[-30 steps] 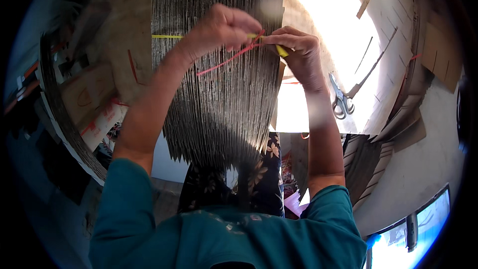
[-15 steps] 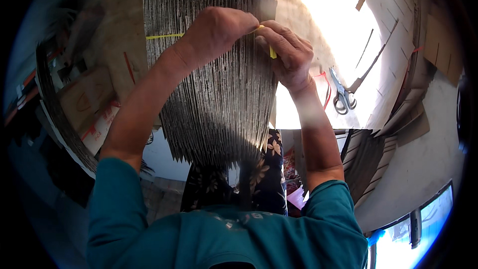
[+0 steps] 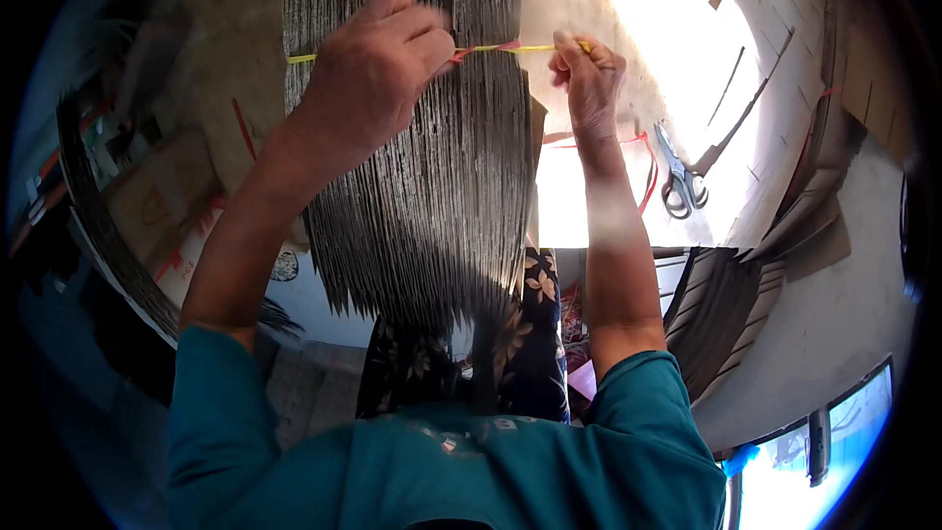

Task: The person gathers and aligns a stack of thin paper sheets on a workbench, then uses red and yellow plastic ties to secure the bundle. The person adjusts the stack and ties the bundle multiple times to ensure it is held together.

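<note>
A thick stack of grey-brown cardboard sheets (image 3: 422, 186), edges up, stands in front of me. A thin yellow strap (image 3: 535, 48) runs across it, with short red pieces (image 3: 461, 55) on it near the middle. To the right of the stack, my right hand (image 3: 592, 88) is closed, pinching the strap's end and holding it taut. Above the stack my left hand (image 3: 378, 64) is closed and slightly blurred, its fingertips at the strap next to a red piece. What lies inside its fingers is partly hidden.
Grey-handled scissors (image 3: 680, 177) lie on a sunlit sheet to the right, near a loose red strap (image 3: 650, 172). More folded cardboard (image 3: 726, 319) leans at the lower right. A cardboard box (image 3: 162, 191) stands at the left.
My hands were close together at the stack's right edge. My right hand has moved right, drawing the strap taut; my left hand has shifted left and the red pieces now show.
</note>
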Action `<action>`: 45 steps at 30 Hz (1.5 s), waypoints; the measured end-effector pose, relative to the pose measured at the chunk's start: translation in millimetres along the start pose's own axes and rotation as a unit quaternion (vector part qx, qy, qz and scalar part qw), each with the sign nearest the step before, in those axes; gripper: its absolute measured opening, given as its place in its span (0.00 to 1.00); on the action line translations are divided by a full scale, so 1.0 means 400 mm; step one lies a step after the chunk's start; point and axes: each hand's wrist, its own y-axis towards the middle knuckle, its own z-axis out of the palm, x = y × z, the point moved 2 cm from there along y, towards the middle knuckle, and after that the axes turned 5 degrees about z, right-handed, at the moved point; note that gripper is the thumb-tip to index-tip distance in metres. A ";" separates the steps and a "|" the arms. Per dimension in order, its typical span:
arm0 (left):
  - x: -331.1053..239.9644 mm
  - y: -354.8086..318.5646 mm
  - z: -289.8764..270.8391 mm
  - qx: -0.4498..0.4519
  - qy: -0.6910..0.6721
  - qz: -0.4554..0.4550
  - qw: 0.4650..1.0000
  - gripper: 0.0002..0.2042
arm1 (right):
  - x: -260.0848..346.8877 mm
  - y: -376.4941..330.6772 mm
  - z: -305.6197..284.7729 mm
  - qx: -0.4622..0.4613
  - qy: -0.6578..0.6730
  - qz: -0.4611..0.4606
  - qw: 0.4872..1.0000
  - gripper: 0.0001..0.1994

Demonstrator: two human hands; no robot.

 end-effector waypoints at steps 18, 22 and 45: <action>0.066 -0.025 0.096 -0.004 -0.445 -0.197 0.873 0.18 | 0.085 0.066 0.035 0.351 0.352 0.073 0.865 0.22; 0.059 -0.041 0.125 -0.072 -0.411 -0.191 0.888 0.19 | 0.057 0.067 0.043 0.351 0.420 0.142 0.825 0.20; 0.056 -0.054 0.131 -0.081 -0.399 -0.196 0.892 0.18 | 0.084 -0.040 0.010 0.104 0.019 -0.257 0.960 0.07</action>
